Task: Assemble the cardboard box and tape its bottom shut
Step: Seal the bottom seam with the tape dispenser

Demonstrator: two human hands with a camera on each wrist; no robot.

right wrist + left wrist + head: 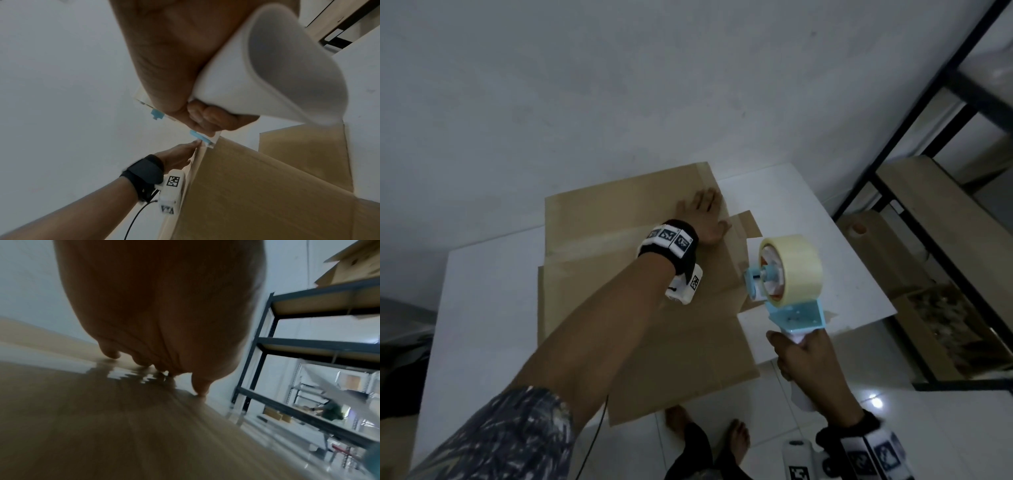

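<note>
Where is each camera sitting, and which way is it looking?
Head: sits on the person's head, looks down at the cardboard box on the white table; shows both arms, the left hand pressing the box, the right hand gripping the tape dispenser, bare feet.
Left wrist: under the left wrist, looks along the palm across the cardboard toward the metal shelf; shows the left hand.
Right wrist: under the right wrist, looks along the dispenser's white handle; shows both hands.
Shared: all three show the cardboard box.
</note>
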